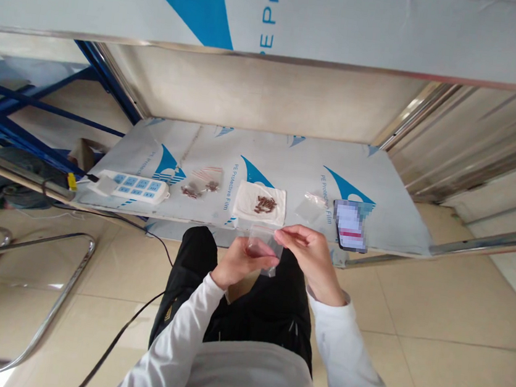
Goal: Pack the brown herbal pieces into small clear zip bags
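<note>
Opening, seemingly: left hand [241, 262] and right hand [311, 253] pinched a small, clear plastic bag [265, 239]; its mouth needed parting.

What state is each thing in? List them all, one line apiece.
Left hand: closed on clear zip bag
Right hand: pinching the bag's upper edge
Clear zip bag: held up; mouth open or shut unclear
Small brown pieces: loose, heaped on white cloth
Phone: face up, screen lit
Power strip: sockets up
Protective film: on the shelf
</note>
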### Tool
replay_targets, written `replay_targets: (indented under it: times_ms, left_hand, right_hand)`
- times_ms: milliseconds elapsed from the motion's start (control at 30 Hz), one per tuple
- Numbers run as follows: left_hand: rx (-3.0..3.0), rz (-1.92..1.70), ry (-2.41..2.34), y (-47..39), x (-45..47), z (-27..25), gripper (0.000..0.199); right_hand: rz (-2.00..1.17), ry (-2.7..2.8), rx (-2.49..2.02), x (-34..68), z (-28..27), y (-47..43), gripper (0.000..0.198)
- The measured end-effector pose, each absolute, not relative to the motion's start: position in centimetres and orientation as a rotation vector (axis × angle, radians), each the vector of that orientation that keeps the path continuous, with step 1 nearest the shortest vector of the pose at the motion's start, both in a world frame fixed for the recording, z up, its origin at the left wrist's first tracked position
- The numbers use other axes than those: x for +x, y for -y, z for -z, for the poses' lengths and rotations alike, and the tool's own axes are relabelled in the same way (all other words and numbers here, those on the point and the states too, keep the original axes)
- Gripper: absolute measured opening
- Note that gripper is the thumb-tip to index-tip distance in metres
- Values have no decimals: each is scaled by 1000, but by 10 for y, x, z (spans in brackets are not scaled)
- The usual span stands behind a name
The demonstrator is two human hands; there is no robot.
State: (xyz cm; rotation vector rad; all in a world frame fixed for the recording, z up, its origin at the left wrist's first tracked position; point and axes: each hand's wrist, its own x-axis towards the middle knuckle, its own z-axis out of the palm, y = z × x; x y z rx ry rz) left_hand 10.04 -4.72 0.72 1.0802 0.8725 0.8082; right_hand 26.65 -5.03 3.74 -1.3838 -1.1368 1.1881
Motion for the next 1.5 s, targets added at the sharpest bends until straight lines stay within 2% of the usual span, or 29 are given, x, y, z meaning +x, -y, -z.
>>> replay_targets:
  times_ms: [167,400,633,833,967,1033,1133,1267,1367,1500]
  left_hand:
    - [1126,-740,-922,46,94,-6,29]
    - [1136,-1072,-1001,36,95,-15,29]
    - [1149,-1031,-1053,38,90,6,26]
    - [1182,-1085,-1269,21,59,21,32]
    - [1298,-1156,-1677,-14,23,33,43]
    - [1404,-1068,-1995,-34,6,37,41]
    - [1441,-972,-2263,-60,-10,42,24]
    - [1463,-867,-2440,-87,-14,47,37]
    - [1445,-760,-2546,-102,-13,50,45]
    - [1424,-625,-2598,-113,-20,52,42]
  right_hand:
    - [-1185,1211,-1394,275,-33,48,29]
    - [-1218,1247,-1355,271,-29,54,31]
    - [-1220,1478,-1393,270,-17,60,27]
    - [-1016,1421,-1538,311,-1,28,35]
    - [-638,1246,-1737,361,27,-23,48]
    - [-565,1214,-1794,378,42,-46,48]
    - [-524,1203,-1850,389,56,-68,38]
    - [-427,1282,-1926,388,59,-78,28]
    - [-303,1380,-1977,384,57,-78,34]
    - [-116,1448,-1956,378,52,-71,45]
